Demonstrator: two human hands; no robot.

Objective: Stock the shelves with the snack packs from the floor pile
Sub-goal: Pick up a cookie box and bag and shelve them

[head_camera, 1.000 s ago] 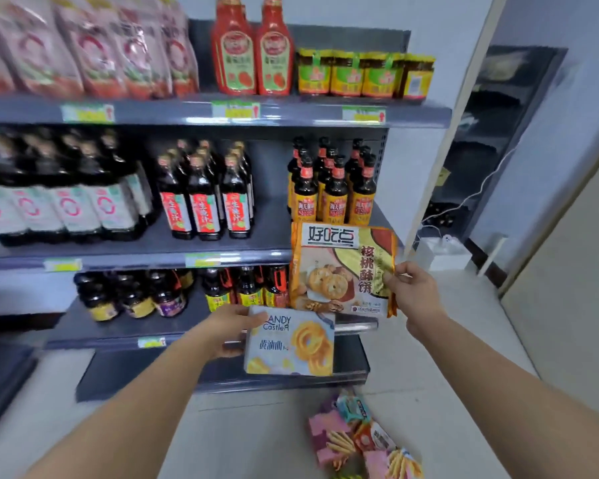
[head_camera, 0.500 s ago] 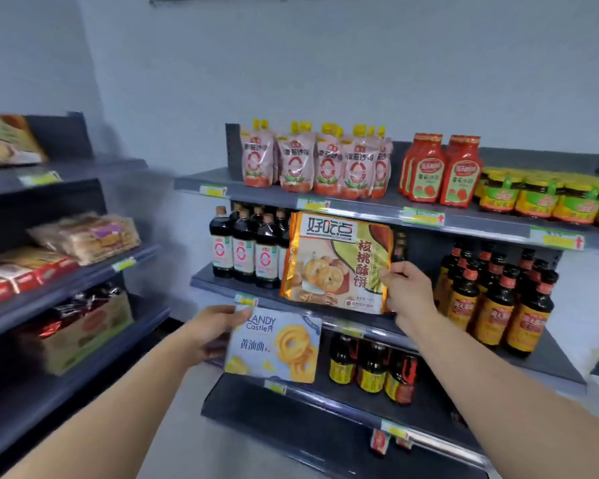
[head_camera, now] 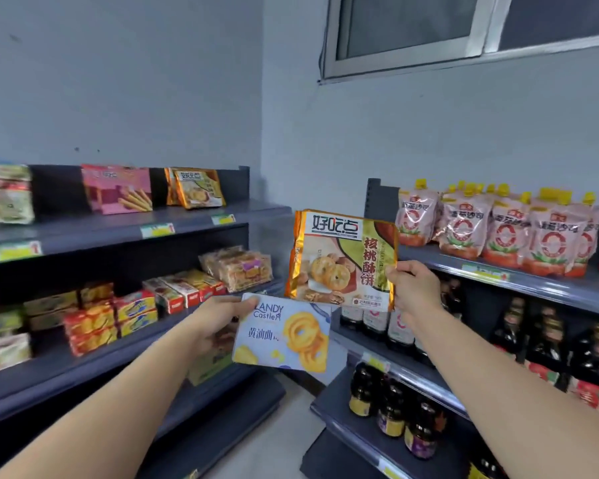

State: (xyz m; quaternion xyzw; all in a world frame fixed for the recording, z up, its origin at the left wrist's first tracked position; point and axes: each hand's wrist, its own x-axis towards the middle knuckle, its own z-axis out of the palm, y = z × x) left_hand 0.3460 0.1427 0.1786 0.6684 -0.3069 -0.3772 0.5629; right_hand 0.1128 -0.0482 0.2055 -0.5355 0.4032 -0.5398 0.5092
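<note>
Since half a second ago the view has turned left and upward. The snack shelves [head_camera: 118, 233] now fill the left side, the sauce shelves [head_camera: 533, 281] have slid to the right, and a window [head_camera: 464, 29] shows above. The grip on both packs is unchanged. The left hand [head_camera: 218, 326] holds the blue cookie pack [head_camera: 284, 337] by its left edge, thumb on the front. The right hand [head_camera: 414, 288] pinches the lower right edge of the gold cookie pack [head_camera: 343, 261] — it is upright in the air, just above the blue one, between the two shelf units. A matching gold pack [head_camera: 198, 186] stands on the top left shelf. Pink pouches [head_camera: 498, 229] and dark bottles [head_camera: 550, 340] stand at right — grey floor [head_camera: 284, 426] lies in the corner.
</note>
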